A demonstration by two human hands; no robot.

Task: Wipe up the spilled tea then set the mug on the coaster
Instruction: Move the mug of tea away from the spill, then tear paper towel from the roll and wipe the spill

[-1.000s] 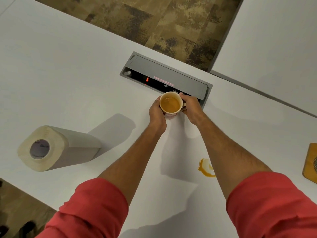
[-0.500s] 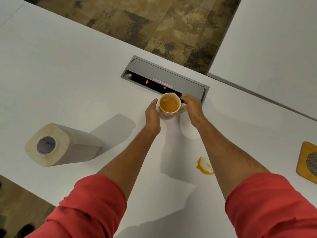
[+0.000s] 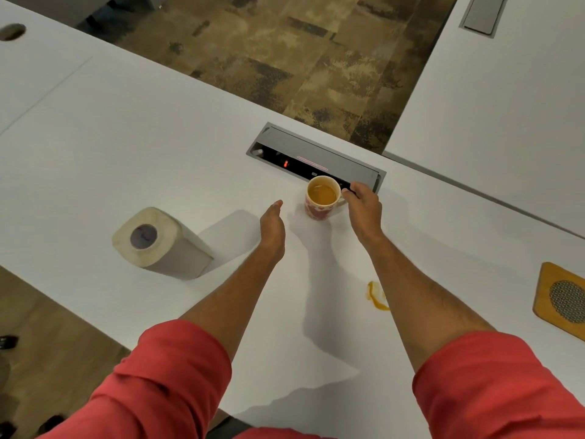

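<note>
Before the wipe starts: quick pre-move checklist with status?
1. Mug upright on the table, tea inside: ok.
2. Left hand free to take paper, open and off the mug: ok.
3. Right hand clear of the mug: not ok, its fingers are at the handle; whether they grip it, cannot tell.
4. Paper towel roll available, lying on its side beside the left hand: ok.
5. Spilled tea wiped: not ok, puddle on the table, partly hidden by the right forearm.
6. Coaster bare for the mug: ok, though part is out of frame.
</note>
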